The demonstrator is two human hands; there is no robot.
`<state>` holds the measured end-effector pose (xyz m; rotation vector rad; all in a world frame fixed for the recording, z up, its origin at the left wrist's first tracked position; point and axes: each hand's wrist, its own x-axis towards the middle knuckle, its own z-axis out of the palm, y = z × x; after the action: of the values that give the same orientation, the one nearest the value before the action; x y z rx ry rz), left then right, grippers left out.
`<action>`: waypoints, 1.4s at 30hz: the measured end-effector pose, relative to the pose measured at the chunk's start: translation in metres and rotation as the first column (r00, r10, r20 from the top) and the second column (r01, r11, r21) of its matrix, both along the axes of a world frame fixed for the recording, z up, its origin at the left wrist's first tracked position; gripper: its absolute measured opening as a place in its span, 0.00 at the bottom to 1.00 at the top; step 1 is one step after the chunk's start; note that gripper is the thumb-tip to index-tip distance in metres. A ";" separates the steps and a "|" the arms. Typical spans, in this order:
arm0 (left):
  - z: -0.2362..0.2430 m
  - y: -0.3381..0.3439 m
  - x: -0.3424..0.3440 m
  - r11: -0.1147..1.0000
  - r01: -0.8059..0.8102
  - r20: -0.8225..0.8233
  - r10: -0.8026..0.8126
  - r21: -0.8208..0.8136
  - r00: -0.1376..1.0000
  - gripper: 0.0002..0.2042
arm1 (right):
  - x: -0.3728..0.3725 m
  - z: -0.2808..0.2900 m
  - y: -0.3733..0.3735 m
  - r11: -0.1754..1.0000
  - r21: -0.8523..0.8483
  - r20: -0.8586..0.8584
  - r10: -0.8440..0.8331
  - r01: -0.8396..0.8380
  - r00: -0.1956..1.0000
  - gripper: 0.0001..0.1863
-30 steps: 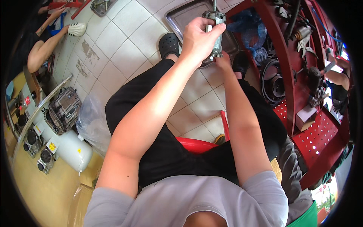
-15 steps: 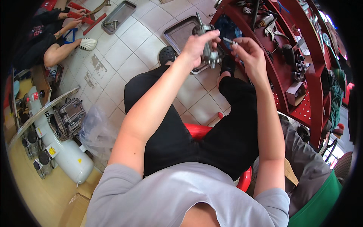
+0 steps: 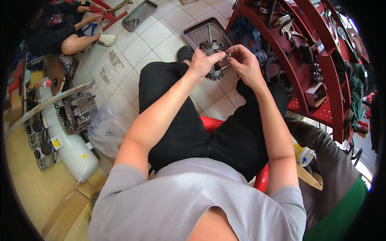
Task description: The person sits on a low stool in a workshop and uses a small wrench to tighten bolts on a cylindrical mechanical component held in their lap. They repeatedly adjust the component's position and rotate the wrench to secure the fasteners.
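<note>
My left hand (image 3: 202,64) is closed around a grey metal mechanical assembly (image 3: 211,47) with a ring-shaped upper end, a toothed-looking lower end and a long thin shaft rising from the top. The assembly stands nearly upright in front of my knees. Close to its right side, my right hand (image 3: 246,64) pinches a small cylindrical metal fitting (image 3: 228,55) between thumb and fingers. The tip of my left thumb is next to this fitting; whether they touch, I cannot tell. My left palm and fingers hide the middle of the assembly.
Behind my hands a metal tray (image 3: 192,27) lies on the tiled floor. On the right stands a red tool rack (image 3: 295,76) full of tools. A second tray (image 3: 150,9) lies farther left, near another person's leg (image 3: 76,43). A white tank (image 3: 76,156) and a plastic bag (image 3: 105,130) are at left.
My right hand has brought the small fitting left, up to the assembly and my left thumb. The assembly has turned more upright and shifted slightly left. The whole view has also shifted.
</note>
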<state>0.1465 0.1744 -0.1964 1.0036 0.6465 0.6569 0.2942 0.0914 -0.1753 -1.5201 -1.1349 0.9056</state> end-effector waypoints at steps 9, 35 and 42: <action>-0.012 -0.001 0.007 0.998 0.040 -0.057 -0.038 0.040 0.998 0.06 | 0.005 0.008 -0.006 0.991 -0.118 0.274 -0.025 0.060 0.961 0.12; -0.027 0.005 0.015 0.988 -0.099 -0.143 0.116 0.118 0.983 0.03 | 0.031 -0.006 -0.004 0.988 -0.077 -0.055 0.131 -0.135 0.990 0.17; -0.027 0.004 0.014 0.991 -0.086 -0.146 0.101 0.103 0.984 0.03 | 0.021 0.001 -0.005 0.983 -0.167 0.049 0.081 -0.072 0.996 0.20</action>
<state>0.1609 0.1788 -0.2234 1.1253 0.8043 0.7045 0.3151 0.0866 -0.1742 -1.6540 -1.1890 1.0372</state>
